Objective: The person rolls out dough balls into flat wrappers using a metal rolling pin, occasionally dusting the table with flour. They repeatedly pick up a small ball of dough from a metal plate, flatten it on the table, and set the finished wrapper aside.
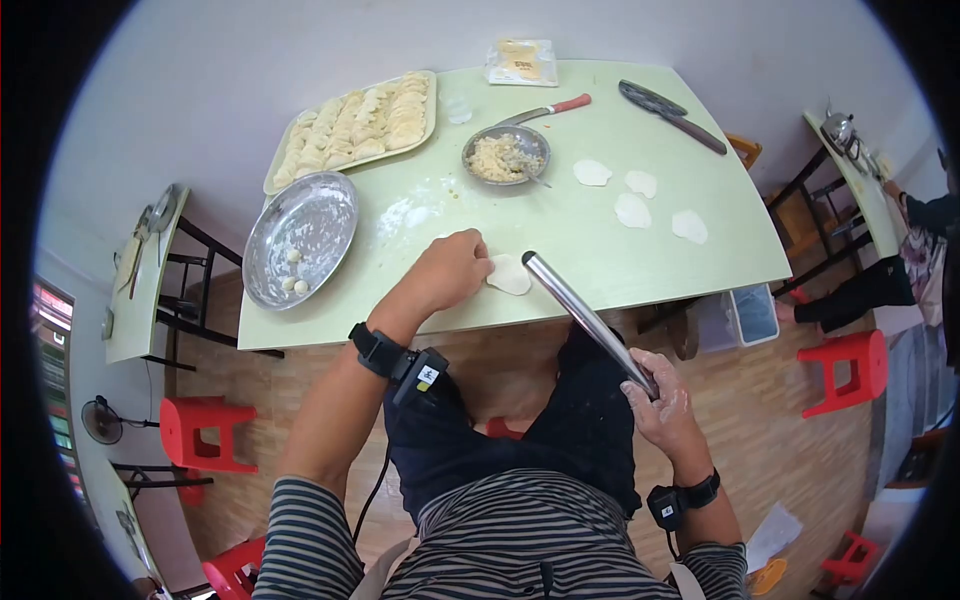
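Note:
My right hand [663, 400] grips the near end of a shiny metal rolling pin [585, 315], which slants up and to the left over the table's front edge. The far tip of the pin is close to a thin round dough wrapper [510, 276] lying on the table. With its fingers closed, my left hand [452, 268] holds the left edge of that wrapper. Several other flat wrappers [632, 210] lie to the right. Left of my left hand, a round metal pan [325, 235] dusted with flour holds a few small dough balls [293, 257].
A tray [433, 100] of filled dumplings stands at the back left of the pale green table [560, 230]. Nearby are a metal bowl of filling [505, 155], a red-handled knife [570, 104], a dark long-handled tool [690, 125] and a packet [521, 63]. Another person [895, 260] is at the right.

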